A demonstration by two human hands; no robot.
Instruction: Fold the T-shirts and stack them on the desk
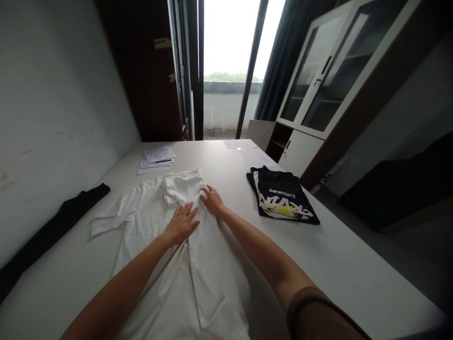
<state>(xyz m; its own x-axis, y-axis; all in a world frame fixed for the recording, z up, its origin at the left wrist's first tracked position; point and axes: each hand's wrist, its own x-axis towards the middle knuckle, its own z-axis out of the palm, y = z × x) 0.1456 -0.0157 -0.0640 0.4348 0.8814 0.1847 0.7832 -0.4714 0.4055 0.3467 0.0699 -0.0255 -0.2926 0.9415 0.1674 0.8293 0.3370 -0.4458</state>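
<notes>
A white T-shirt (148, 203) lies spread over the near part of the table, its right side folded inward and one sleeve stretching out to the left. My left hand (182, 223) rests flat on the middle of the cloth, fingers spread. At the shirt's right edge, below the collar, my right hand (212, 200) touches the fabric with its fingers slightly bent and apart; nothing shows in its grasp. Creases run down from my left hand toward the front of the table.
A folded black T-shirt (283, 184) with white and yellow print sits to the right on the white table (339, 274). Papers with a pen (163, 161) lie at the back left, more sheets (255, 156) at the back right. Black cloth (63, 217) runs along the left wall.
</notes>
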